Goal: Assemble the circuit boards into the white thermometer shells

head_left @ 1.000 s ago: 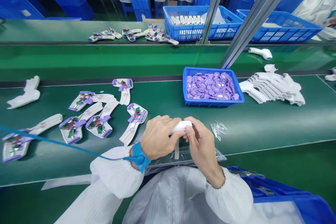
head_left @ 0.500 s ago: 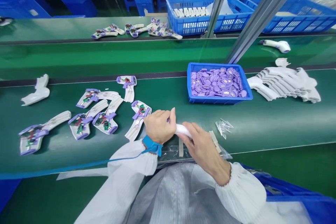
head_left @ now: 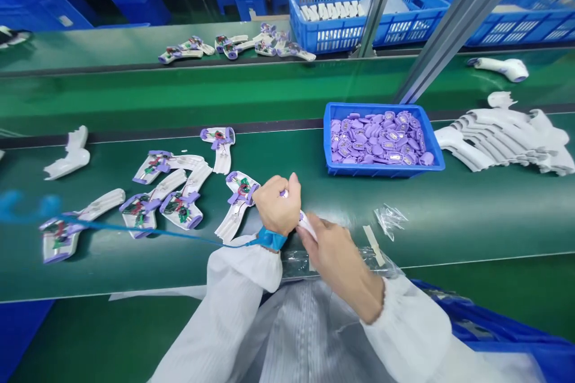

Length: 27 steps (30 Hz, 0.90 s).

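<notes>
A white pistol-shaped device (head_left: 307, 226) with purple parts is between my hands, mostly hidden by them. My left hand (head_left: 277, 206) is closed around its head end, thumb up, a blue wrist strap (head_left: 271, 239) with a cord below it. My right hand (head_left: 335, 254) wraps the white handle. Just left of my left hand lies an open half shell (head_left: 242, 188) with purple parts and wiring. More wired half shells (head_left: 182, 206) lie farther left. Right of my hands are small clear plastic pieces (head_left: 390, 220) and a strip of tape (head_left: 374, 244).
A blue bin (head_left: 439, 166) of purple pieces stands beyond my right hand. Stacked white shells (head_left: 503, 137) lie right of it, and one white shell (head_left: 69, 155) at far left. A metal post (head_left: 449, 36) rises before blue crates (head_left: 327, 36) on the far belt.
My left hand and the device have tilted, and more of the purple part shows between my hands. The blue cord has swung up over the left shells. The view has shifted slightly.
</notes>
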### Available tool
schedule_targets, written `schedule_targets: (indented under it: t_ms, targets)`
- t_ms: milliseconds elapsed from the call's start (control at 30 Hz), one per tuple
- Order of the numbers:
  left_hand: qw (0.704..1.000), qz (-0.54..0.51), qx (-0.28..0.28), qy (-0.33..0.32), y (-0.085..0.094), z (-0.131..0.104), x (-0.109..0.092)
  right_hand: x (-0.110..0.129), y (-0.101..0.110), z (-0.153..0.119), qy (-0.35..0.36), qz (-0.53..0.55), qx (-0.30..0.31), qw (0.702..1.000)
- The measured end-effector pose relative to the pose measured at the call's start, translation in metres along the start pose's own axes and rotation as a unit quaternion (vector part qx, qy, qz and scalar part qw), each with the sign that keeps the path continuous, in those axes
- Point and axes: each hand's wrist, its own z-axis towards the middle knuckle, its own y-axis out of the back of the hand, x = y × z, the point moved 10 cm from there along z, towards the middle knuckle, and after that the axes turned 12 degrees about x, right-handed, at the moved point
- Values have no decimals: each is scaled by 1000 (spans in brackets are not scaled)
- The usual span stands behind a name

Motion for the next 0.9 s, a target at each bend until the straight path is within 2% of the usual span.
schedule_targets:
  t_ms: [67,133,167,233,333,367,400,533,567,633,700,767,800,833,900]
  targets:
    - [1000,18,5,-11,-6,13,-5,6,1,4,-10,-119,-38,992]
    - [999,22,14,-19,-5,20,-8,5,6,5,0,-118,-63,991]
    - [999,14,29,-23,-2,20,-9,3,9,4,17,-82,-68,994]
    - [991,-58,114,-32,-3,16,-9,-4,15,0,55,31,-57,996]
    - [936,-223,268,-43,-6,-9,-14,-16,20,-5,77,178,-24,981]
    - [921,-254,292,-47,-3,-17,-17,-17,20,-7,81,202,-18,976]
    - [918,-257,298,-52,2,-24,-19,-16,19,-7,86,215,-10,973]
    - [936,-127,314,-93,23,-36,-23,-12,10,-8,82,222,20,971]
    - [936,-82,329,-95,29,-34,-19,-12,10,-8,77,212,22,974]
    - [934,-12,351,-64,47,-17,3,-10,19,-5,71,163,-7,984]
    - [947,13,320,14,82,20,38,-1,42,5,68,95,-78,990]
    - [968,-23,224,107,128,69,77,21,58,29,70,30,-123,989]
    - [971,-72,164,156,150,92,98,37,58,47,68,-1,-119,990]
    - [971,-122,111,172,167,114,112,57,54,69,69,-29,-102,992]
    - [973,-146,-4,176,197,149,136,95,35,117,46,-83,-66,993]
